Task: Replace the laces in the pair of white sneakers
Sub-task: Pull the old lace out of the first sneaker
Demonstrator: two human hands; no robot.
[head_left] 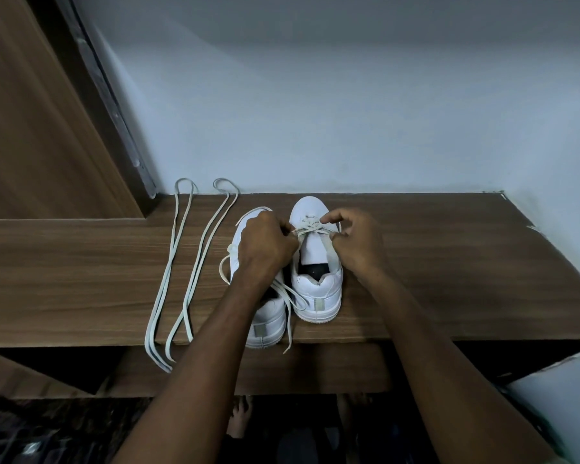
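- Wooden shelf [416, 262] against a pale wall [349, 112] is our work surface; the pair of white sneakers stands on it, heels toward us.
- Our left hand [265, 246] curls its fingers and pinches the lace [310, 229] at the left side of the right sneaker [317, 262]; our right hand [357, 239] pinches the same lace at the right side, near the lower eyelets.
- We judge the step in hand to be working the lace through this sneaker's eyelets; whether it goes in or comes out we cannot tell.
- To do it well, we keep both ends level, pull evenly across the tongue [313, 249], and lay the lace flat without twist.
- The left sneaker [265, 316] sits just beside the right one, partly under our left wrist; its loose lace [287, 329] trails over the front edge.
- Two spare laces [178, 262], each folded double, lie well left of the shoes and also overhang that edge; a careless elbow could drag them off.
- The left sneaker's heel stands at the front edge, so we avoid tugging toward ourselves.
- Open room lies to the right of the shoes; a wooden door [31, 128] bounds the left.
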